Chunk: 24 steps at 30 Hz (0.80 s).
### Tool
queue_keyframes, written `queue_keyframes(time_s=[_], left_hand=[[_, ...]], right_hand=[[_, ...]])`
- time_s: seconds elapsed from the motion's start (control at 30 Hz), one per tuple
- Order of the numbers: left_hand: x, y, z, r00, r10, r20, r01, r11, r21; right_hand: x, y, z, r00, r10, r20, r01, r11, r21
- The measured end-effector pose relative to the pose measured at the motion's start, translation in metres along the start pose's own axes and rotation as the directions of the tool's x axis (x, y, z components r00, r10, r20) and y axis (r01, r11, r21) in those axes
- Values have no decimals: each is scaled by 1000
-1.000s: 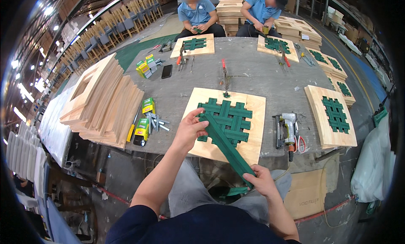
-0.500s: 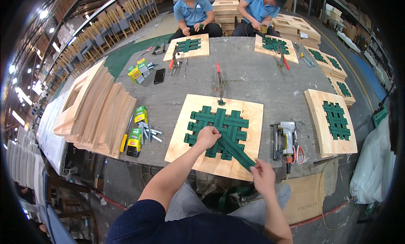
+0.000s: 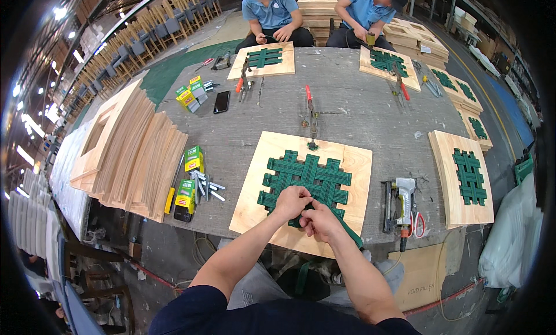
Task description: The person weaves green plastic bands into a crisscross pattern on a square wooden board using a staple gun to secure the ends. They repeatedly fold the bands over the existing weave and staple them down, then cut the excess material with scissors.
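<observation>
A square wooden panel [image 3: 358, 176] lies on the table in front of me, with dark green webbing straps [image 3: 310, 170] woven in a lattice over its middle. My left hand [image 3: 292, 203] is closed in a pinch on a webbing strap at the lattice's near side. Close beside it, my right hand [image 3: 320, 222] pinches the same strap, whose loose tail [image 3: 352, 235] runs out past the panel's near right edge. The fingers partly hide the strap between them. At the panel's far edge stands a red-handled toggle clamp [image 3: 312, 122].
Right of the panel lie a staple gun [image 3: 405, 199] and red-handled scissors [image 3: 418, 225]. Staple boxes [image 3: 186, 193], loose staple strips [image 3: 209, 185] and stacked wooden frames [image 3: 136, 155] stand left. Stacked webbed panels [image 3: 440, 178] sit at right. Two people [image 3: 272, 13] work across the table.
My right hand has moved left and up from the strap's far end to beside my left hand. The strap's tail now hangs behind it. The view has shifted slightly.
</observation>
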State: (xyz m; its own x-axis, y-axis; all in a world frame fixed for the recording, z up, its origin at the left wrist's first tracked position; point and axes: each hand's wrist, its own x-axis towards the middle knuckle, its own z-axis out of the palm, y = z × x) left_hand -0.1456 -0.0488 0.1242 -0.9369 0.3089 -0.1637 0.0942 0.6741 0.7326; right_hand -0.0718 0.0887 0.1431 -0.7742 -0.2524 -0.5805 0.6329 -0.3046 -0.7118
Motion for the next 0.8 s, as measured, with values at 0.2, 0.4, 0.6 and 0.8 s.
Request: queue_keyframes(time_s=[0.2,0.4,0.6,0.8], left_hand=[[32,1,-17,960,51,-275,3,981,194],[62,-26,-40,999,-51,-7,51,954,294],[68,-5,-43,960,-215,182,204,976,77],[72,-13,-49,933,-270,238,299,949,-98]], right_hand=[[11,15,-9,995,-79,53,31,790,612],[30,19,8,970,-191,152,-45,473,880],[66,-2,-5,989,-37,146,-110,484,868],[68,-3,-4,988,31,154,-143,582,800]])
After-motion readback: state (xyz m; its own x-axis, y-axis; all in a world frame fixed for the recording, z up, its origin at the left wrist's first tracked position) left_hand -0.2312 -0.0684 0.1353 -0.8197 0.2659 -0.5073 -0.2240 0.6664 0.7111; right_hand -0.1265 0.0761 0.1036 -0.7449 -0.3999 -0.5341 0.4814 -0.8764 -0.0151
